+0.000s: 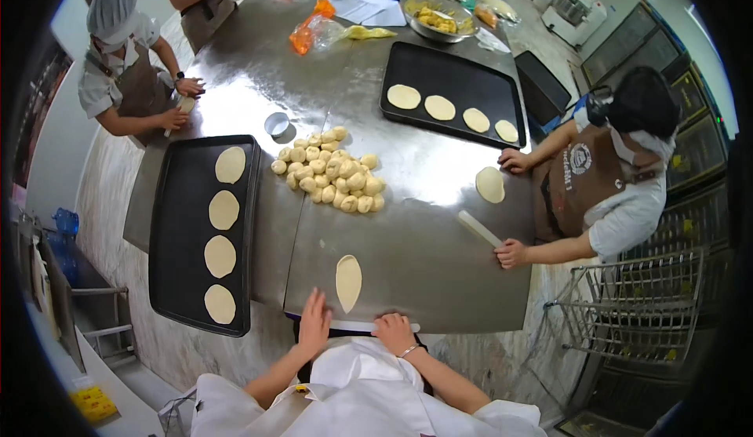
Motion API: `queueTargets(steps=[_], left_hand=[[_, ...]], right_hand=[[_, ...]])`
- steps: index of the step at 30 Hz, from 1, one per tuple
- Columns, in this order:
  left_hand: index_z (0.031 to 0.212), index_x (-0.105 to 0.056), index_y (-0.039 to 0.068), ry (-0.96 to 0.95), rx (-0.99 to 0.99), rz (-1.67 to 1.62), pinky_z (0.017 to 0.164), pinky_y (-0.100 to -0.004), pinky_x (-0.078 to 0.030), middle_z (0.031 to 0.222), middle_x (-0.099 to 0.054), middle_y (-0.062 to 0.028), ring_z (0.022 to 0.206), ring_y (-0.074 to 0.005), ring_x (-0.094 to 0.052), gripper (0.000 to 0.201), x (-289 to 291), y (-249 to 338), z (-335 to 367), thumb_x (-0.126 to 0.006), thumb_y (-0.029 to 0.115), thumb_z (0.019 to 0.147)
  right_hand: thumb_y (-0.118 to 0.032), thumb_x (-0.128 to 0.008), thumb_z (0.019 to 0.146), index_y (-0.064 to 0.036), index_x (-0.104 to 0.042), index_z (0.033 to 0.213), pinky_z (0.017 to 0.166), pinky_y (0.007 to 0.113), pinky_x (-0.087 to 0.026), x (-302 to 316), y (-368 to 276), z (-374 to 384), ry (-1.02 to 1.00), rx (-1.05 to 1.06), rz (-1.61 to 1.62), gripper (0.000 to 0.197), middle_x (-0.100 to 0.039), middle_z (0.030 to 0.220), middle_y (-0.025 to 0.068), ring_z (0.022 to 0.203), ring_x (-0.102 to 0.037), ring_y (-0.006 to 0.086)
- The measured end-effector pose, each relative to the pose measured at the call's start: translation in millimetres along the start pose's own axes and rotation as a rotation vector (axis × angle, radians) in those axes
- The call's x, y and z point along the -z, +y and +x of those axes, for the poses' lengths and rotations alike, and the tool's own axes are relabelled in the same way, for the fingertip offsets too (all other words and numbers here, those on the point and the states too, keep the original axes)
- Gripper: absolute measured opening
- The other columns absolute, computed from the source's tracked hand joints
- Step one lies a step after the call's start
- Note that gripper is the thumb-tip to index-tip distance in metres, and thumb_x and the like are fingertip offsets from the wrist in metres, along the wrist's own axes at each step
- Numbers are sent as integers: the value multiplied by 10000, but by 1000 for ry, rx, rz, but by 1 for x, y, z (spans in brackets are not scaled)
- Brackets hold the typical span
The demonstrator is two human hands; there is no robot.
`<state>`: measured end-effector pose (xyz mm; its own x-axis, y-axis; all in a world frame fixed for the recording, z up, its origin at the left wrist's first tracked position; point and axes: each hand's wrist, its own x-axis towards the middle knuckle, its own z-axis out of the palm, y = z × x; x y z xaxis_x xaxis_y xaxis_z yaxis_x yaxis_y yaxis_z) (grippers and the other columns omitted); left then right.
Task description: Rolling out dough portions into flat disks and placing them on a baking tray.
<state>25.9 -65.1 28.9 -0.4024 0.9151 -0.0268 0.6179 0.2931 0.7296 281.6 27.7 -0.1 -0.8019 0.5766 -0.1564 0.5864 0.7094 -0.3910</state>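
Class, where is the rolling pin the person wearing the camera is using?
In the head view, the white rolling pin lies along the table's near edge under the left hand and right hand, just below the oval dough piece.
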Motion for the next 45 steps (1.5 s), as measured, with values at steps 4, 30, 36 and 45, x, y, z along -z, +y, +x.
queueTargets(steps=[4, 30, 36, 45], left_hand=[[1413, -523, 27, 9, 91, -90, 1067, -449, -458, 1416, -568, -207, 1308, -391, -533, 517, -13, 11, 108, -684, 114, 929], [1496, -443, 18, 348, 116, -68, 1206, -528, -269, 1559, -410, -203, 1470, -381, -349, 516, -8, 38, 62, -553, 110, 1000], [1529, -419, 9, 36, -71, 564, 1215, -657, -160, 1600, -399, -180, 1516, -372, -305, 616, -29, -10, 92, -566, 283, 998], [1416, -448, -17, 213, -37, 492, 1203, -660, -185, 1552, -382, -193, 1489, -380, -295, 553, -19, -25, 237, -614, 284, 982]], right_hand=[[-383, -732, 871, -58, -645, 1093, 856, 465, -514, 20, 26, -25, 84, -62, 77, 403, -612, 1091, 108, 1048, -592, 313], [-243, -779, 814, -98, -652, 1174, 825, 409, -544, 92, 51, 76, 303, 98, 103, 408, -685, 1025, 55, 967, -663, 256], [-317, -682, 922, -101, -581, 1397, 1007, 465, -455, 53, 44, 138, 437, 35, -189, 532, -617, 1327, 119, 1174, -587, 281], [-464, -606, 967, -82, -624, 1259, 820, 421, -535, 82, 85, 249, 136, 56, -65, 481, -649, 1062, 106, 1007, -636, 270]])
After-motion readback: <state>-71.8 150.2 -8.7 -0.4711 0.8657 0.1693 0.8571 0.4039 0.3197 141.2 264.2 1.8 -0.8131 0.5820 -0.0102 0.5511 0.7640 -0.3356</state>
